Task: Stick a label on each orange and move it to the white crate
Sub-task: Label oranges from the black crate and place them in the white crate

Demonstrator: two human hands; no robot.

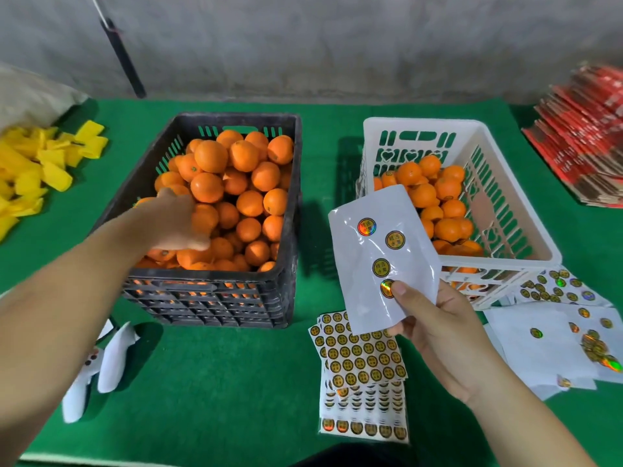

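A black crate (209, 281) stands left of centre, heaped with bare oranges (249, 176). My left hand (175, 224) reaches into it, palm down and blurred, its fingers spread over the oranges at the near left; no orange is plainly in its grasp. To the right stands the white crate (526, 210), partly filled with oranges (448, 187). In front of that crate, my right hand (438, 325) holds up a white label sheet (364, 264) carrying a few round gold labels. The thumb presses on the lowest label.
A stack of full label sheets (360, 358) lies on the green cloth below my right hand. Used sheets (546, 342) spread at the near right. Yellow pieces (33, 163) pile up far left, red packets (586, 139) far right, crumpled white paper (101, 365) near left.
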